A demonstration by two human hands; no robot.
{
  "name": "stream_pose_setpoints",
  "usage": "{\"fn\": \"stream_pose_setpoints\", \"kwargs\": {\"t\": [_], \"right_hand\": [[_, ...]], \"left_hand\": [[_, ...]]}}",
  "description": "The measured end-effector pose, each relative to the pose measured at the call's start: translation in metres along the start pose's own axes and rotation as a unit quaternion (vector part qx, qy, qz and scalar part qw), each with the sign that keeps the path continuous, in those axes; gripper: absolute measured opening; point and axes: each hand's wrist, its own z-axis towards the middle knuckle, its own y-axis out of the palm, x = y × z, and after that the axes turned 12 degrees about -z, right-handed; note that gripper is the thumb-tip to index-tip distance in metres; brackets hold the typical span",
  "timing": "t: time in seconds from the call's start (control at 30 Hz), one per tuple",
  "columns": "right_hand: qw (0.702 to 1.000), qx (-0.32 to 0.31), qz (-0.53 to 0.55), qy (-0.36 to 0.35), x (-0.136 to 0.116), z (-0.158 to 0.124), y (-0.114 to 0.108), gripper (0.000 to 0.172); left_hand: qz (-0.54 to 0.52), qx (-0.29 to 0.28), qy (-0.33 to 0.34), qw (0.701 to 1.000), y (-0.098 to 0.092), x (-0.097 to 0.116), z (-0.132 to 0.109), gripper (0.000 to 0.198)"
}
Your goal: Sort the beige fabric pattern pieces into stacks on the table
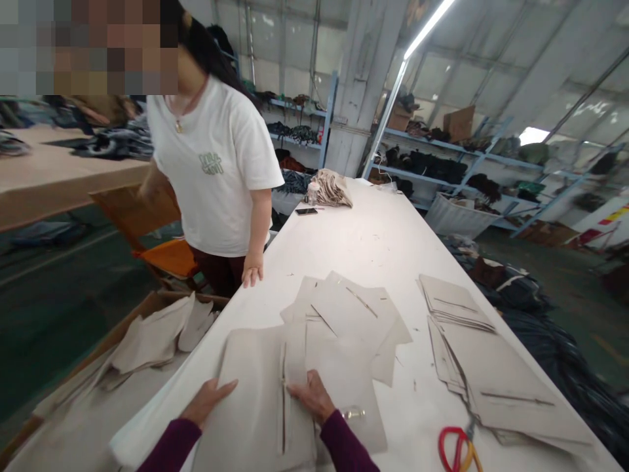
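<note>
A beige fabric piece [246, 367] with a long slit down its right part lies at the near edge of the white table. At its left edge is my left hand [207, 401], thumb on top of the fabric and the other fingers hidden beneath. My right hand [313, 396] is at the slit, thumb raised and fingertips on the cloth beside the opening. More beige pieces [339, 308] with slits are spread beyond it. Next to my right wrist lies a small shiny clear object [354, 413].
Stacked beige pieces [511, 380] and red-and-yellow scissors [459, 449] are on the right. A person in a white shirt [216, 170] stands at the left edge, one hand on the table [373, 236]. A box of fabric [147, 341] sits left; a phone [306, 212] lies farther back.
</note>
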Motion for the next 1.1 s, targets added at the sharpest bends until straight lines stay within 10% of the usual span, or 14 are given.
{"fn": "stream_pose_setpoints", "kwargs": {"t": [0.1, 0.2, 0.3, 0.43, 0.53, 0.9, 1.1], "right_hand": [[0.989, -0.05, -0.112, -0.08, -0.004, -0.004, -0.009, 0.026], [0.961, 0.108, -0.249, -0.061, 0.009, -0.013, -0.04, 0.022], [0.855, 0.334, -0.396, 0.027, 0.034, -0.026, -0.081, 0.013], [0.766, 0.39, -0.502, 0.099, 0.054, -0.032, -0.115, 0.03], [0.776, 0.382, -0.489, 0.118, 0.052, -0.027, -0.12, 0.033], [0.964, 0.219, -0.128, 0.078, 0.048, -0.042, -0.131, 0.037], [0.945, 0.295, -0.132, 0.058, 0.061, -0.05, -0.127, 0.038]], "left_hand": [[-0.043, -0.014, -0.05, 0.998, -0.018, 0.0, 0.005, 0.043], [-0.039, 0.003, -0.074, 0.996, -0.034, 0.002, 0.011, 0.037], [-0.042, 0.012, -0.07, 0.997, -0.038, 0.002, 0.014, 0.029], [-0.033, 0.036, -0.065, 0.997, -0.036, 0.0, 0.016, 0.025], [-0.032, 0.029, -0.081, 0.996, -0.037, -0.001, 0.017, 0.026], [-0.049, 0.055, -0.09, 0.993, -0.027, 0.009, 0.006, 0.019], [-0.049, 0.05, -0.102, 0.992, -0.027, 0.013, 0.002, 0.026]]}}
